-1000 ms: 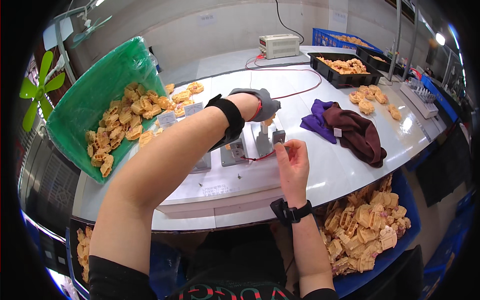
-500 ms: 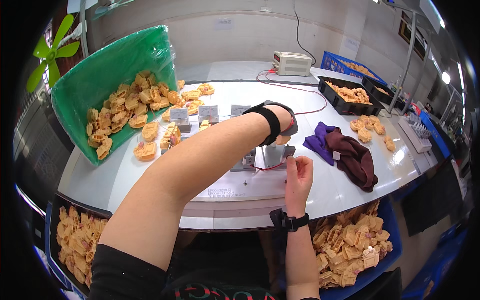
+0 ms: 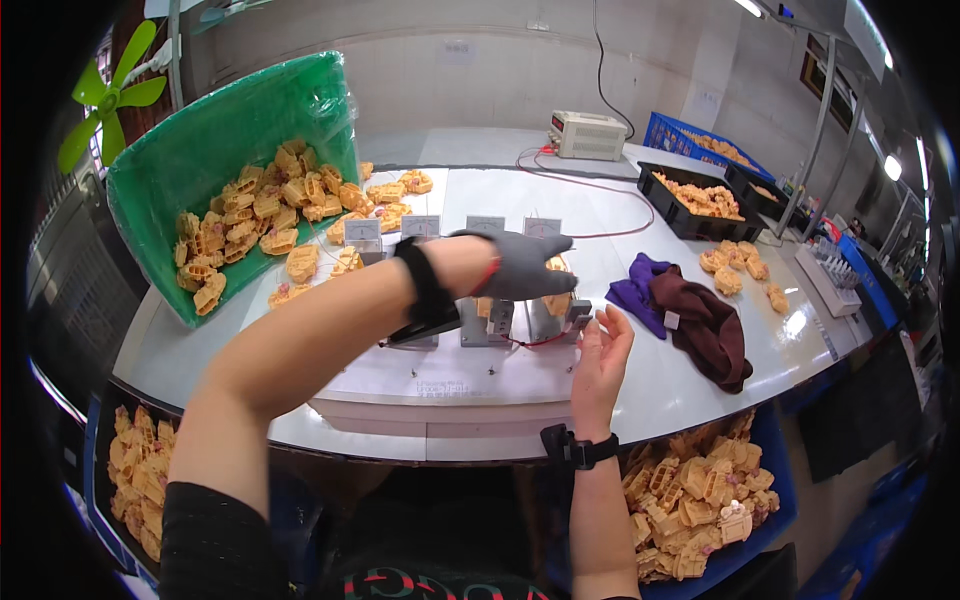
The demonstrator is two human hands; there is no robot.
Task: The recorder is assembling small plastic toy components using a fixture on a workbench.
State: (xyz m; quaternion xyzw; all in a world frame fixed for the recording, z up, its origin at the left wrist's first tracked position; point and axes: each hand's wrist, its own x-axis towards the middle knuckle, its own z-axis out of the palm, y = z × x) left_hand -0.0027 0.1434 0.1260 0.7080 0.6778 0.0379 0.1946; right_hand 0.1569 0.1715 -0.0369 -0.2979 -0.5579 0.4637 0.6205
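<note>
The grey-gloved left hand [image 3: 520,265] is reaching, fingers spread, over small metal fixtures [image 3: 520,320] while the bare right hand [image 3: 600,355] is hovering loosely open beside them, many tan plastic parts [image 3: 250,215] remaining unprocessed.

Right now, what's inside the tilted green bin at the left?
The green bin holds a loose heap of tan-orange moulded parts, some spilling onto the white table. Whatever lies beneath the heap is covered.

the left hand [image 3: 520,265] wears a grey glove and reaches over the small metal stands [image 3: 500,320] on the white table [image 3: 640,390]. the bare right hand [image 3: 600,355] is just right of the stands, fingers loosely curled. a green bin [image 3: 190,160] of yellow parts sits left of the stands. purple and brown cloths [image 3: 690,315] lie to the right.
</note>
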